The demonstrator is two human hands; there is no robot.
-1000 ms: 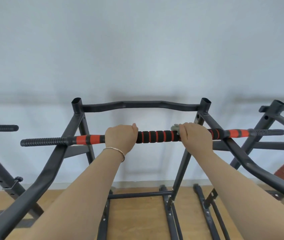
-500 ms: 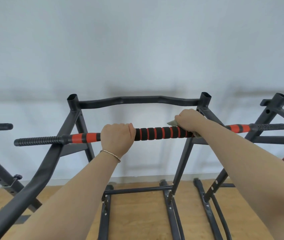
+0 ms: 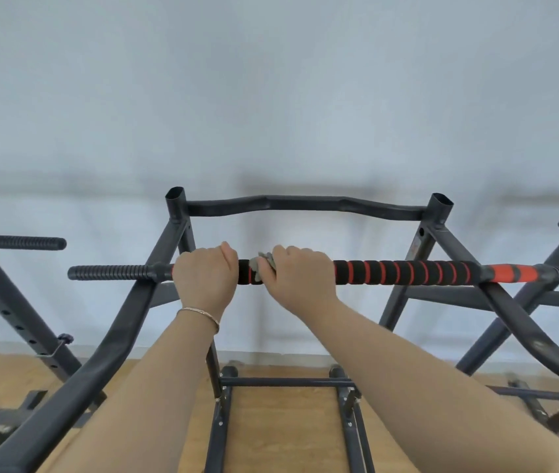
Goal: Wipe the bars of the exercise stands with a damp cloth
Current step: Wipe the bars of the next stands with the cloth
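Gripped the level, left-to-right bar (image 3: 404,272) with left hand (image 3: 204,279) wrapped fully round; clamped cloth (image 3: 261,265) on it with curled right hand (image 3: 300,279).

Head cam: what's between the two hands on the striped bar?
On the bar: a short strip of black foam by the left hand, then the grey cloth bunched under the right hand. Head view.

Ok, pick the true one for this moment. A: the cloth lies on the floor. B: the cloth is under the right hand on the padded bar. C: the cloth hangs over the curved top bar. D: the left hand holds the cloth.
B: the cloth peeks out from under the right hand, which grips the padded bar beside the left hand.
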